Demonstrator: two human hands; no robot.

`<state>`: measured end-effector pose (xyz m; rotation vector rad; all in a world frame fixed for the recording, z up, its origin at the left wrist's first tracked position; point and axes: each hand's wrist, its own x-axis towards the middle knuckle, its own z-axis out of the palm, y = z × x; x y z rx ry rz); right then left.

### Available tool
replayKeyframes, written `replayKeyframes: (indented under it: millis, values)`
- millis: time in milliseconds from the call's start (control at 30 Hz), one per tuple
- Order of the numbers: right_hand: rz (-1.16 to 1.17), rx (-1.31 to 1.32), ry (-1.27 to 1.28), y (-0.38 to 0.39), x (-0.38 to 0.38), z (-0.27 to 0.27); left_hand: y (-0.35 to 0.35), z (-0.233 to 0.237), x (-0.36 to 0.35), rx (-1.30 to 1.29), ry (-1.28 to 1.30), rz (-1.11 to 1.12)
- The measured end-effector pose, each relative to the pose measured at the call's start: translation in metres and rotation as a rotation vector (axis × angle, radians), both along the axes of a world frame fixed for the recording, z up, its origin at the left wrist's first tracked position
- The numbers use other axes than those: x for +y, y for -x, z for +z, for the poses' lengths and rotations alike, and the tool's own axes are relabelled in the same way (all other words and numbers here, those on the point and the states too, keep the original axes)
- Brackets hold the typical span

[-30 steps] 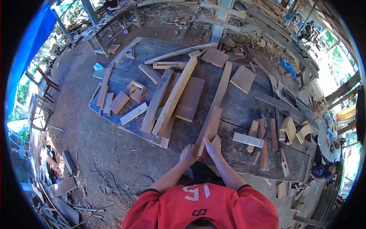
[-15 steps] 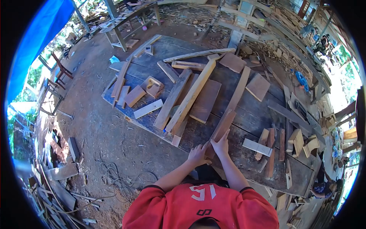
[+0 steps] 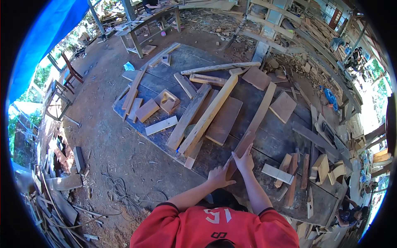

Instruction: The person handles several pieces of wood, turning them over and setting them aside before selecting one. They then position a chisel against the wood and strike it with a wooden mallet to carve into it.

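Observation:
A long narrow brown plank (image 3: 262,108) runs from the far side of the dark wooden table (image 3: 198,167) to its near edge. At its near end lies a shorter reddish-brown board (image 3: 244,145). My left hand (image 3: 220,177) touches the near end of that board, its index finger and thumb apart. My right hand (image 3: 244,161) rests on the board's right side, thumb and index finger spread over the wood. Left of the hands are a thick pale beam (image 3: 211,111) and a wide brown board (image 3: 224,121).
A pale block (image 3: 277,174) lies across wood strips on the right. At the left are a white strip (image 3: 161,125) and a hollowed block (image 3: 167,101). Behind stands a bench (image 3: 144,21) with a person (image 3: 152,4); another person (image 3: 349,214) is at the lower right.
The view has shifted slightly, so the table appears lower. My hands have loosened on the board, with the thumbs and index fingers now stretched farther apart.

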<state>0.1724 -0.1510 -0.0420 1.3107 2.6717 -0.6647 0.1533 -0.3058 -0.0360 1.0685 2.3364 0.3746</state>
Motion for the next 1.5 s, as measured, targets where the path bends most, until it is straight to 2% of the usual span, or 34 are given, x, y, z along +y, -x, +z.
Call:
replayKeyframes:
  millis: [100,267,367,600,667,767,833,900,967,1100,1200,1333,1500]
  values:
    - [-0.008,0.014,-0.011,0.011,0.020,0.001,0.001,-0.015,0.015,0.028,-0.034,0.039]
    - [0.052,-0.066,0.070,0.023,0.031,-0.016,0.010,-0.017,0.020,-0.089,0.000,0.016]
    - [0.082,-0.057,0.065,0.024,0.034,-0.020,0.010,-0.036,0.018,-0.005,-0.065,-0.058]
    - [0.072,-0.082,0.064,0.025,0.033,-0.016,0.011,-0.032,0.016,-0.008,-0.118,-0.097]
    - [0.051,-0.075,0.052,0.027,0.034,-0.025,0.008,-0.041,0.013,0.069,-0.201,-0.070]
    - [0.023,-0.056,0.068,0.024,0.030,-0.019,0.017,-0.041,0.012,0.095,-0.238,-0.149]
    - [0.012,-0.078,0.018,0.023,0.022,-0.011,0.015,-0.034,0.004,0.066,-0.243,-0.210]
    - [0.024,-0.089,-0.043,0.009,0.001,-0.008,0.008,-0.023,-0.010,0.098,-0.296,-0.180]
    - [0.029,-0.022,-0.094,-0.001,-0.022,-0.005,-0.005,-0.016,-0.035,0.104,-0.301,-0.200]
    - [0.036,-0.008,-0.050,-0.029,-0.070,-0.012,-0.026,-0.017,-0.082,0.113,-0.247,-0.245]
    - [0.033,-0.021,-0.004,-0.035,-0.079,-0.016,-0.026,-0.018,-0.090,0.069,-0.145,-0.292]
    - [0.002,0.020,0.018,-0.016,-0.048,-0.018,0.001,-0.022,-0.058,0.064,-0.148,-0.331]
    - [-0.026,0.014,0.052,0.041,0.061,-0.016,0.053,-0.027,0.049,0.089,-0.101,-0.305]
